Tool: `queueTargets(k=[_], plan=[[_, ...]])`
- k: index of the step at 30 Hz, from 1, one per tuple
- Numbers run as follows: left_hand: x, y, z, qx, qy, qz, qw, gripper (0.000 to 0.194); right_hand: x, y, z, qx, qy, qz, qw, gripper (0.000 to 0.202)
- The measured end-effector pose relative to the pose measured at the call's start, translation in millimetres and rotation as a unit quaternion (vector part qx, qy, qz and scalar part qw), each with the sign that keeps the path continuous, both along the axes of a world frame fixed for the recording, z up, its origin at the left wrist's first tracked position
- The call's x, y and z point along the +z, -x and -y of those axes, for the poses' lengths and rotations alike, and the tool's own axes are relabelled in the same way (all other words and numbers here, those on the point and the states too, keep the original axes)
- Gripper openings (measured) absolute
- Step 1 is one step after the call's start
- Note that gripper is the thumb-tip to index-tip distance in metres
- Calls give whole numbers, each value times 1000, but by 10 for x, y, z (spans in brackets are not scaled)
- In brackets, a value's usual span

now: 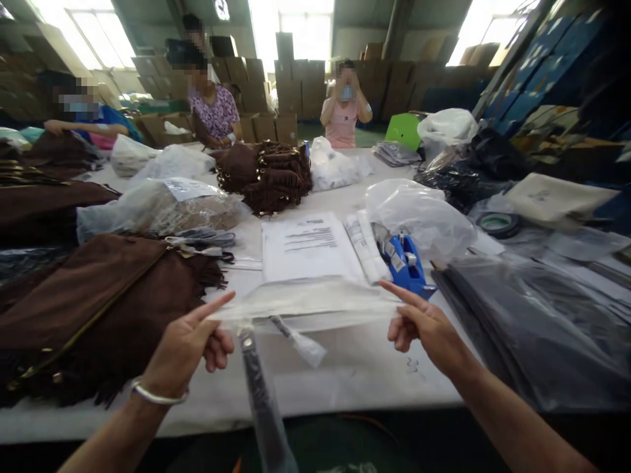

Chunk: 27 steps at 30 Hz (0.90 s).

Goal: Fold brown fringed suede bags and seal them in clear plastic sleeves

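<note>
A clear plastic bag (325, 297) is stretched level above the front of the table, its edge pulled taut between my two hands. My left hand (190, 338) pinches one end, index finger pointing out along it; a silver bangle circles that wrist. The other end is pinched in my right hand (428, 328), index finger also extended. Below the edge hangs a dark strap (259, 387) with a metal stud near its top. A small white plastic-wrapped piece (309, 348) dangles beside it; whether both are inside the bag I cannot tell.
A brown fringed handbag (113, 295) lies at left, with more brown bags (266, 171) behind. Printed papers (310, 246) and a blue tape dispenser (408, 263) are ahead. Grey plastic bags (532, 328) lie at right. Several people stand across the table.
</note>
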State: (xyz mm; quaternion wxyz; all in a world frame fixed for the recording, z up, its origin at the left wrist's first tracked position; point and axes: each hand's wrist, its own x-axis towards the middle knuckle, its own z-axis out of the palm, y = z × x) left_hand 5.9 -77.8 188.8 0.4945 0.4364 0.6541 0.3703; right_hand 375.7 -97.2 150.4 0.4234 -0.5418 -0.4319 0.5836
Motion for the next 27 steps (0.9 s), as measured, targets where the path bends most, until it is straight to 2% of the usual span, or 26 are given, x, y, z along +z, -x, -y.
queueTargets(k=[2, 4, 7, 9, 12, 14, 16, 17, 20, 23, 25, 27], plan=[[-369, -2, 183, 1, 25, 18, 1000, 76, -238, 77, 195, -3, -31, -7, 999, 56], [-670, -14, 351, -1, 51, 25, 998, 76, -365, 213, 375, 33, -82, 8, 996, 49], [-934, -33, 525, -22, 89, 18, 996, 75, -447, 563, 533, 205, -98, 98, 969, 36], [-1006, -45, 587, -33, 98, 1, 995, 73, -540, 887, 552, 283, -105, 201, 932, 37], [-1029, -59, 638, -40, 94, -42, 994, 69, -758, 1394, 499, 275, -195, 358, 871, 58], [-1030, -54, 674, -41, 83, -69, 993, 67, -883, 1640, 431, 272, -266, 424, 822, 67], [-1057, -25, 730, -39, 72, -113, 990, 65, -946, 1750, 340, 278, -308, 463, 784, 59], [-1087, -2, 769, -40, 67, -143, 987, 64, -956, 1753, 291, 278, -316, 474, 773, 53], [-1247, 89, 939, -48, 74, -197, 976, 66, -950, 1617, 180, 288, -333, 459, 772, 56], [-1432, 159, 1170, 12, 140, -106, 984, 71, -987, 1373, 226, 315, -334, 392, 797, 68], [-1508, 156, 1315, 45, 207, -35, 977, 73, -1059, 1176, 348, 301, -310, 367, 824, 68], [-1537, 88, 1401, 14, 252, 1, 968, 69, -1148, 958, 501, 267, -283, 364, 846, 67]])
